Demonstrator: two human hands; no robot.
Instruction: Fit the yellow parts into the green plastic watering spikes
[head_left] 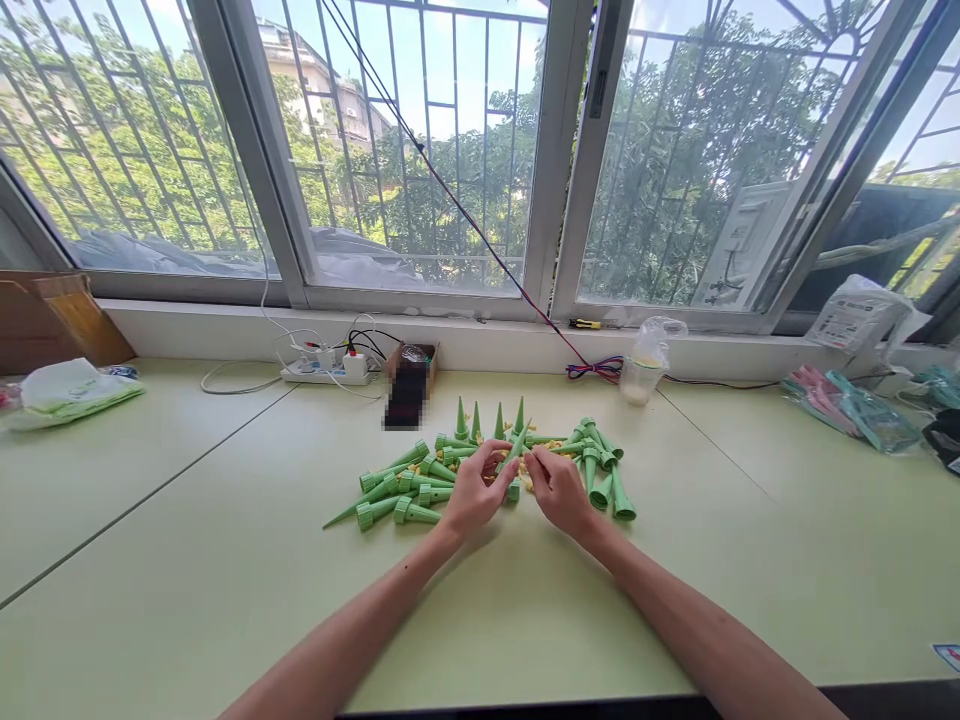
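Note:
My left hand is closed around a green plastic watering spike, its tip pointing up and away to the right. Close beside it, my right hand is pinched at the side of that spike; whatever its fingertips hold is too small to make out. Capped green spikes lie in a loose pile to the left. Several more spikes stand upright behind my hands. On the right is a cluster of green cone pieces, some with open wide ends. Small yellow pieces are scattered between the piles, partly hidden by my hands.
On the pale green table, a power strip with cables and a small box stand at the back. A plastic cup in a bag is back right, near coiled wire. Packets lie far right, a tissue pack far left.

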